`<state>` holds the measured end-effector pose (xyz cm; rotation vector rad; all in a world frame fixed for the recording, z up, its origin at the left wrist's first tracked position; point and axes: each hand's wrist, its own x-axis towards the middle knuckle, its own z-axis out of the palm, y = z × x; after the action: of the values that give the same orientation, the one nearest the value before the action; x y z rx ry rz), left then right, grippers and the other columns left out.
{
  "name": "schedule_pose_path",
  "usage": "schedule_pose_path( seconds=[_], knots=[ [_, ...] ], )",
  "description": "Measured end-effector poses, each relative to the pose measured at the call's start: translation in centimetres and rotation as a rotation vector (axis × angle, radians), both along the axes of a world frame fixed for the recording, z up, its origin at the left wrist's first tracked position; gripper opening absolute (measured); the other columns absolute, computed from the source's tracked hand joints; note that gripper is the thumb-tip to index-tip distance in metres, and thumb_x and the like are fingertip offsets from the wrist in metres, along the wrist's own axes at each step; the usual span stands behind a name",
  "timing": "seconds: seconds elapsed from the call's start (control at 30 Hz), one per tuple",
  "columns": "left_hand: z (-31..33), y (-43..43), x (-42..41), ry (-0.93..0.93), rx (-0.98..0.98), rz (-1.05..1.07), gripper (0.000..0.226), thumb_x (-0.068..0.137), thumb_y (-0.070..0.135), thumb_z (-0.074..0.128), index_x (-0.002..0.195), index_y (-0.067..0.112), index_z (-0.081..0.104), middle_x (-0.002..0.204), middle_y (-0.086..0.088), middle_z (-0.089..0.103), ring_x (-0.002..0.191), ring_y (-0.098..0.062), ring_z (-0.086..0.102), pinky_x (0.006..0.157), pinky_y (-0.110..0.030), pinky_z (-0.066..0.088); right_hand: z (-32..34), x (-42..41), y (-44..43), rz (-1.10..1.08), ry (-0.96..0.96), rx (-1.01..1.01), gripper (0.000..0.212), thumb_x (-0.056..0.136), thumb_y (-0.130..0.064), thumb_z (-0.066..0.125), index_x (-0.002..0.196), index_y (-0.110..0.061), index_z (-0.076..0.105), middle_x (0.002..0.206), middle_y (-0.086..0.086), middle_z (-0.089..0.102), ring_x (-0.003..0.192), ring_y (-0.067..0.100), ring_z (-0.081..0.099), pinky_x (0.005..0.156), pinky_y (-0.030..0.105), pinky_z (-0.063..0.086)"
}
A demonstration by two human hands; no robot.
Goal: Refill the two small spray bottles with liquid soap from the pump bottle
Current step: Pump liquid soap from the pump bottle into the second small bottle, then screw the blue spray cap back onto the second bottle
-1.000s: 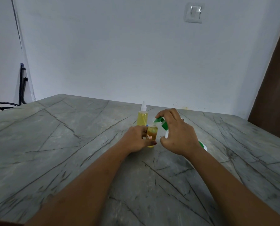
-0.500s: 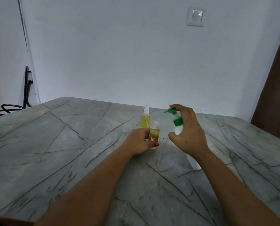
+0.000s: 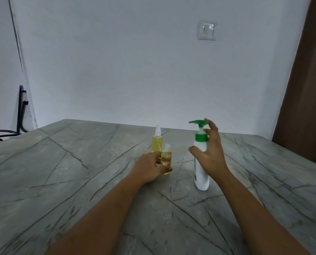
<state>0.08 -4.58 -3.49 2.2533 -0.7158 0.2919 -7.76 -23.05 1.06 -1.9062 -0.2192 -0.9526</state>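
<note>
A single head-worn wide-angle camera looks forward and slightly down across a grey veined table (image 3: 65,173) toward a white wall (image 3: 127,67), whose light switch (image 3: 207,30) sits high in the frame. Both forearms enter from the bottom edge, placing the left hand (image 3: 149,169) and right hand (image 3: 211,155) at mid-distance, near centre. A brown door (image 3: 307,89) clips the right edge; a dark chair frame (image 3: 20,111) shows far left.

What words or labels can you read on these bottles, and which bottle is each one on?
Small bottle held by the left hand: a red-bordered label, its letters too blurred to read.
Pump bottle: print on its side, too small to read.
Taller spray bottle: no text visible.
</note>
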Motion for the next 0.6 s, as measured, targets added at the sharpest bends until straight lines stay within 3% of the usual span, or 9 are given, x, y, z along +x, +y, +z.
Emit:
schedule_pose_path(
  seconds=[0.13,0.23,0.37,0.6],
  knots=[
    [0.1,0.1,-0.1,-0.011,0.03,0.042,0.051,0.072,0.053,0.068,0.115,0.027,0.059,0.109,0.003,0.066,0.09,-0.009,0.059,0.087,-0.034,0.05,-0.7,0.3,-0.3,-0.035,0.12,-0.091,0.056,0.084,-0.022,0.066,0.131,-0.026,0.037,0.104,-0.002,0.055,0.086,0.01,0.056,0.064,0.016,0.038],
    [0.4,0.2,-0.3,-0.02,0.053,0.073,0.051,0.073,0.053,0.068,0.114,0.025,0.061,0.107,0.002,0.067,0.093,-0.013,0.061,0.087,-0.036,0.05,-1.0,0.5,-0.8,-0.083,0.158,-0.067,0.053,0.083,-0.022,0.068,0.128,-0.024,0.039,0.097,-0.007,0.055,0.079,0.002,0.054,0.061,0.011,0.037],
    [0.5,0.4,-0.5,-0.021,0.039,0.101,0.046,0.072,0.053,0.069,0.11,0.027,0.063,0.103,0.004,0.068,0.091,-0.012,0.062,0.085,-0.035,0.05,-1.2,0.9,-1.4,-0.103,0.201,0.082,0.051,0.082,-0.023,0.069,0.126,-0.019,0.043,0.113,0.005,0.056,0.096,0.02,0.056,0.083,0.033,0.048],
    [0.6,0.5,-0.5,-0.042,0.081,0.193,0.048,0.074,0.056,0.066,0.11,0.024,0.061,0.099,0.002,0.068,0.088,-0.014,0.06,0.084,-0.035,0.049,-1.6,2.1,-2.1,-0.097,0.348,0.183,0.044,0.087,-0.036,0.062,0.124,-0.027,0.042,0.116,0.0,0.056,0.109,0.027,0.055,0.096,0.049,0.046]
  ],
)
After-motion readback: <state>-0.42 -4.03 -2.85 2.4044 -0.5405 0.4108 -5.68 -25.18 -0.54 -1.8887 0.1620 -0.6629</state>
